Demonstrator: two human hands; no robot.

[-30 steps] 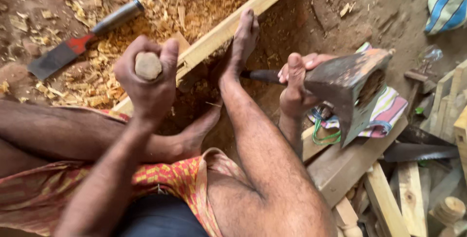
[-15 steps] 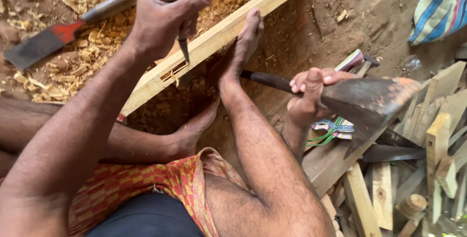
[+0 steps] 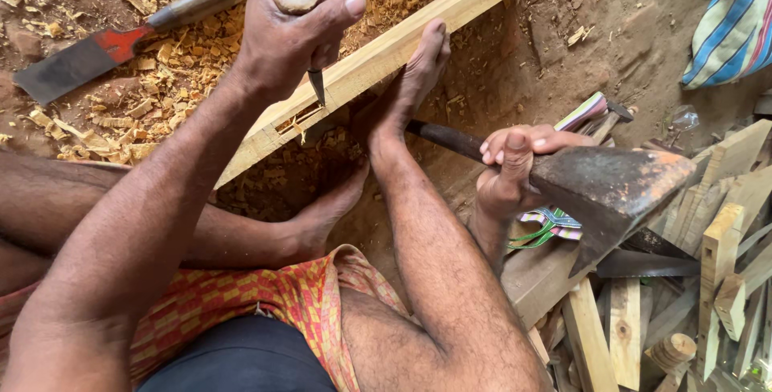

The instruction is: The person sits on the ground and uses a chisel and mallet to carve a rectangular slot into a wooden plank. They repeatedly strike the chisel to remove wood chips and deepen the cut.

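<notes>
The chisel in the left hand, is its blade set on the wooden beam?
Yes, the chisel held by the left hand has its tip at the slot in the wooden beam.

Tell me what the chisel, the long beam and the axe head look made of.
Chisel: pale rounded handle top, probably worn wood; narrow dark blade, likely steel. Long beam: light raw wood, unfinished, with visible grain and a cut slot. Axe head: dull brown-grey metal, seemingly rusted iron or steel, held in the right hand.
</notes>
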